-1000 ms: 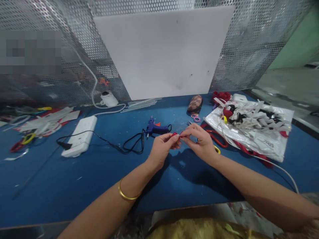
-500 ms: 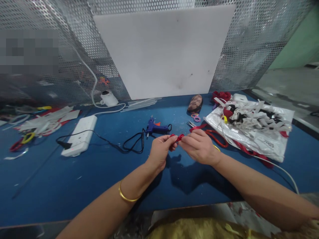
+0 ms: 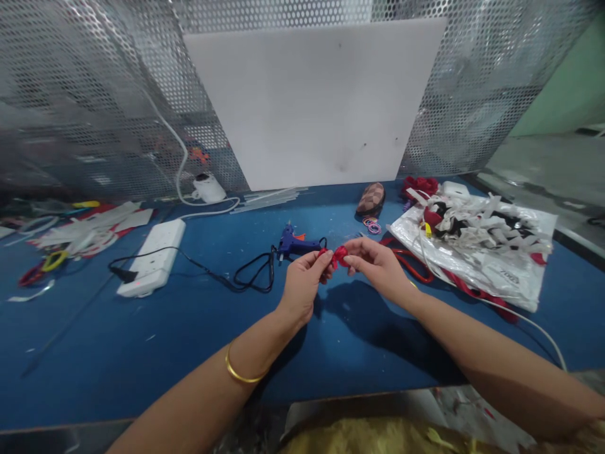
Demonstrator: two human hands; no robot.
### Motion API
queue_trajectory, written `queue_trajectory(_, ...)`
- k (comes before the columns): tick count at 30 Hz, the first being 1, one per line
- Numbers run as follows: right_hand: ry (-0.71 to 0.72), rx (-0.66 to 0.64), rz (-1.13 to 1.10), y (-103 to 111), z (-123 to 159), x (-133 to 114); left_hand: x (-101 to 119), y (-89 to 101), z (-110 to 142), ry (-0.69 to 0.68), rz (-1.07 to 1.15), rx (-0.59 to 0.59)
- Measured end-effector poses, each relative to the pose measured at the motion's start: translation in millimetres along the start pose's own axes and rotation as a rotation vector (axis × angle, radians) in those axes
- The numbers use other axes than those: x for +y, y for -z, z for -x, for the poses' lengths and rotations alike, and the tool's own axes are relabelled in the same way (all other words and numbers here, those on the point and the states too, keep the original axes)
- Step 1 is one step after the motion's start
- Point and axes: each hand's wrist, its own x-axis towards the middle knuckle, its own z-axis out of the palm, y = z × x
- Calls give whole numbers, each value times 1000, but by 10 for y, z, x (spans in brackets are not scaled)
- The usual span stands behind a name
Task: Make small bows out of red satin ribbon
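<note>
Right grip (image 3: 379, 265): turned outward since earlier, pinching red ribbon (image 3: 341, 255)
Left grip (image 3: 301, 282): pinching its left side
Ribbon: likely light, soft; best pinched at edges

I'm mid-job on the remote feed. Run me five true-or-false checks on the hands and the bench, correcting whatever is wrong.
1. The left hand and right hand both hold red fabric. True.
2. The glue gun lies on the white bag. False: it lies on the blue table.
3. The gold bangle is on the right arm. False: it is on the left.
4. Thin coloured loops lie beside the checkered pouch. True.
5. The power strip has nothing plugged in. False: a black plug is in it.
</note>
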Motion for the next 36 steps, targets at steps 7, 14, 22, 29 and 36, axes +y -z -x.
queue_trajectory(7, -143, -31, -163, -35, 22, -63, 22, 39, -11, 19, -27, -82)
queue_trajectory(14, -349, -126, -336, -69, 67, -78, -44, -15, 7, -140, -83, 76)
queue_trajectory(22, -292, -112, -239, -83, 71, -67, -28, -12, 33, -81, -84, -63)
queue_trajectory(29, -257, -236, 25, -79, 84, 23, -14, -9, 32, -138, -190, -61)
queue_trajectory(36, 448, -198, 987, -97, 159, 89, -61, -3, -7, 147, 114, 48)
